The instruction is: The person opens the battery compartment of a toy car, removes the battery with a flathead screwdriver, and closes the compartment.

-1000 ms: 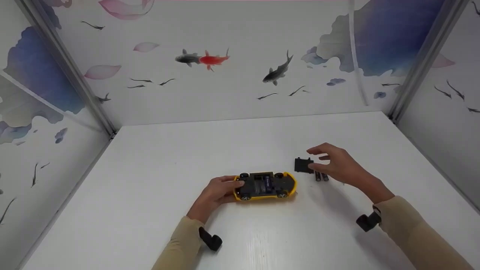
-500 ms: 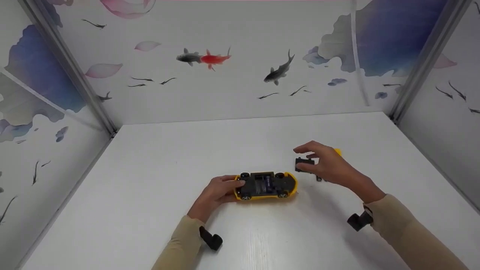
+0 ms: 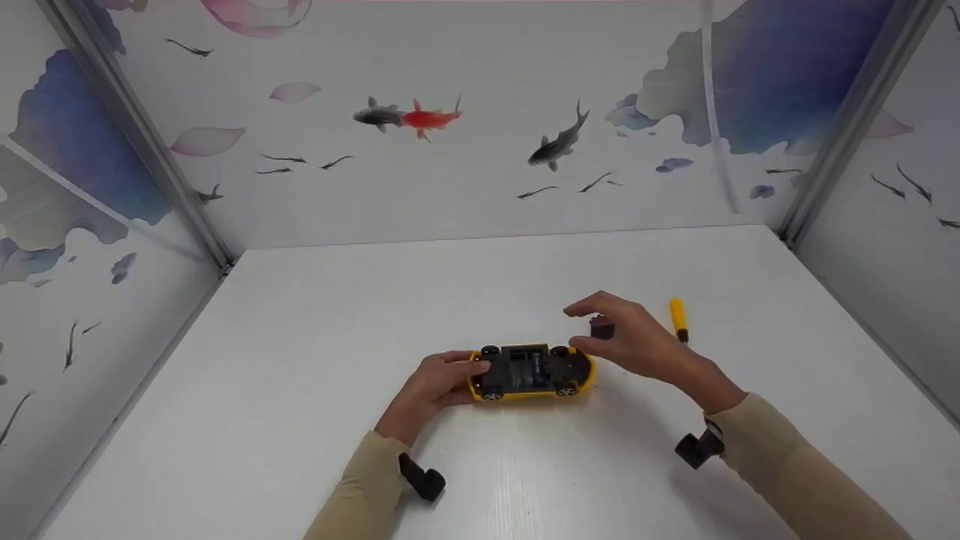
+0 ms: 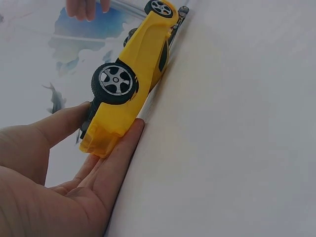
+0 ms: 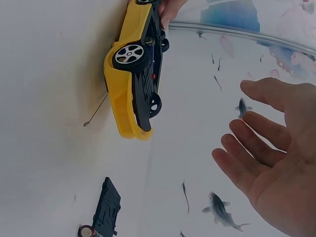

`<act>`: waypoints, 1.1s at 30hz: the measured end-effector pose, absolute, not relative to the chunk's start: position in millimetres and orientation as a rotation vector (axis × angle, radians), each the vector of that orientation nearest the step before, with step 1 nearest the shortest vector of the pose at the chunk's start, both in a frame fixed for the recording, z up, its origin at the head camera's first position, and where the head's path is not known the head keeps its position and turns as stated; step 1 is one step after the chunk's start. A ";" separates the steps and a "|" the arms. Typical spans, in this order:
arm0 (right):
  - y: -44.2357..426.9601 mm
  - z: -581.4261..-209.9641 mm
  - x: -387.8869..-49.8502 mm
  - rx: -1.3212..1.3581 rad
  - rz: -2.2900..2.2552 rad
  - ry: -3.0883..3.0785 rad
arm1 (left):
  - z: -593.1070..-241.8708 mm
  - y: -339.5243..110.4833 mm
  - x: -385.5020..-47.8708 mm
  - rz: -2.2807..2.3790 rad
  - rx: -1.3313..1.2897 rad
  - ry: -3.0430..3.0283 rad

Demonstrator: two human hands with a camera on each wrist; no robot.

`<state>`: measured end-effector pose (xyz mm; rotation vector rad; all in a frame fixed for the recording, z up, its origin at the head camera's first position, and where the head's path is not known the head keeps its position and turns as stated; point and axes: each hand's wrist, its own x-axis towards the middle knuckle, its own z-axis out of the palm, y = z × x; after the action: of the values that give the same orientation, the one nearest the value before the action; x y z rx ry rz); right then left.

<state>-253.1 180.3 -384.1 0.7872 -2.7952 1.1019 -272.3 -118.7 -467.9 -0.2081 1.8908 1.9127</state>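
My left hand [image 3: 439,382] grips one end of a yellow toy car [image 3: 577,381], which is upside down with its black underside up. Its thumb lies on the underside, fingers beneath the body. An uncovered battery compartment shows in the middle, with a dark blue battery [image 3: 536,367] inside. Over the car's other end is my right hand [image 3: 637,341], thumb and fingers spread apart, with nothing between them in the right wrist view. Behind that hand a black battery cover [image 5: 107,207] lies on the table, partly hidden in the head view. A loose battery's end [image 5: 86,231] shows beside it.
A yellow-handled screwdriver [image 3: 678,319] lies behind the right wrist, its shaft partly hidden. A thin dark wire-like piece [image 5: 96,109] sticks out near the car. White table [image 3: 337,315] underneath; printed panels [image 3: 480,187] enclose the back and sides.
My right hand has moved left from above the cover and loose batteries to the car's end, uncovering the screwdriver and hiding part of the cover. The left hand and car stay put.
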 end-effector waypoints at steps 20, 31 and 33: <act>154.2 -403.9 -252.5 0.886 1.032 -2.911 | -466.7 -118.3 -272.4 1.893 -0.229 1.892; 143.9 -413.7 -255.2 0.928 0.931 -2.956 | -467.0 -119.2 -270.8 1.884 -0.180 1.932; 141.7 -416.0 -255.9 0.911 0.913 -2.968 | -467.2 -119.5 -270.7 1.885 -0.179 1.933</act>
<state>-255.9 141.7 -416.0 0.9111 -2.9681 0.9134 -270.7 -119.5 -467.2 -0.1786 1.9334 1.8847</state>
